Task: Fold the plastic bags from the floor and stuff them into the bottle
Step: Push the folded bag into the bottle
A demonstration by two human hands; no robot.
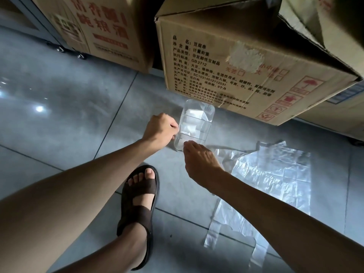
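Note:
A clear plastic bottle (pixel 197 123) lies on the grey tiled floor in front of the cardboard boxes, with pale folded plastic visible inside it. My left hand (pixel 159 130) grips the bottle's left side near its lower end. My right hand (pixel 201 158) is at the bottle's near end, fingertips curled against the opening; what they pinch is hidden. Clear plastic bags (pixel 269 178) lie flat on the floor to the right of my right arm, handles pointing towards me.
Large cardboard boxes (pixel 246 62) stand close behind the bottle, another box (pixel 102 30) at the back left. My foot in a brown sandal (pixel 139 203) rests on the floor between my arms. A cart's caster wheels (pixel 80 55) show at the far left.

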